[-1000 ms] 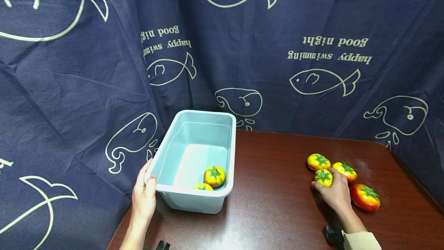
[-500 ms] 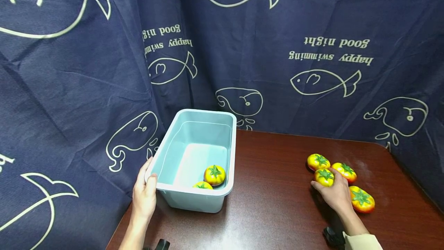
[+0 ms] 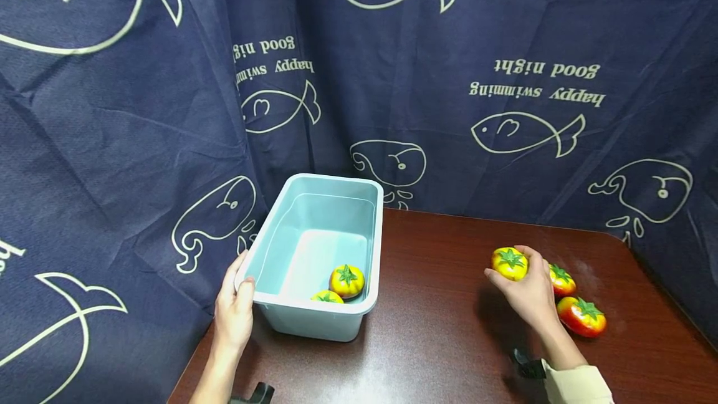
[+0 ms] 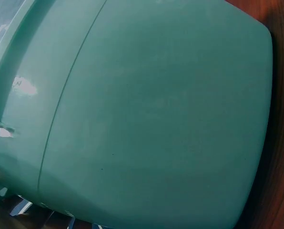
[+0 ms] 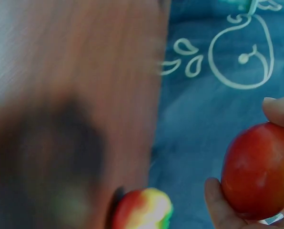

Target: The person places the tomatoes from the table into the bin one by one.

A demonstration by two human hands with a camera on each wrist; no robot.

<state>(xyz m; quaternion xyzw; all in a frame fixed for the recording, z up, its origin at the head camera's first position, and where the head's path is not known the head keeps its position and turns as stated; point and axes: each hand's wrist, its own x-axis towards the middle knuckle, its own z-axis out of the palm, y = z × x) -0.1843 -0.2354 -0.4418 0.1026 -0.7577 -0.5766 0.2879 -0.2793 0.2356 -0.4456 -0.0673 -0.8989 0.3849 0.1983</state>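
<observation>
My left hand (image 3: 234, 313) grips the near left corner of a light blue plastic bin (image 3: 314, 317), thumb over the rim. Two yellow-and-red tomatoes with green star-shaped tops lie inside it: one tomato (image 3: 346, 281) whole in view, the other tomato (image 3: 327, 297) partly behind the near rim. Over the right of the table, my right hand (image 3: 530, 288) holds a similar tomato (image 3: 509, 264) between thumb and fingers. In the right wrist view its red underside shows between the fingertips. The bin's side wall (image 4: 156, 119) fills the left wrist view.
Right of my right hand lie a tomato (image 3: 563, 280), partly covered by the hand, and a redder tomato (image 3: 581, 317). The right wrist view shows a tomato (image 5: 142, 210) on the brown table (image 3: 432, 304). A navy fish-print curtain (image 3: 392, 92) hangs behind and at the left.
My right hand has lifted its tomato and moved up and slightly left, now covering the back tomato's place. The rightmost tomato has rocked. My left hand stays on the bin.
</observation>
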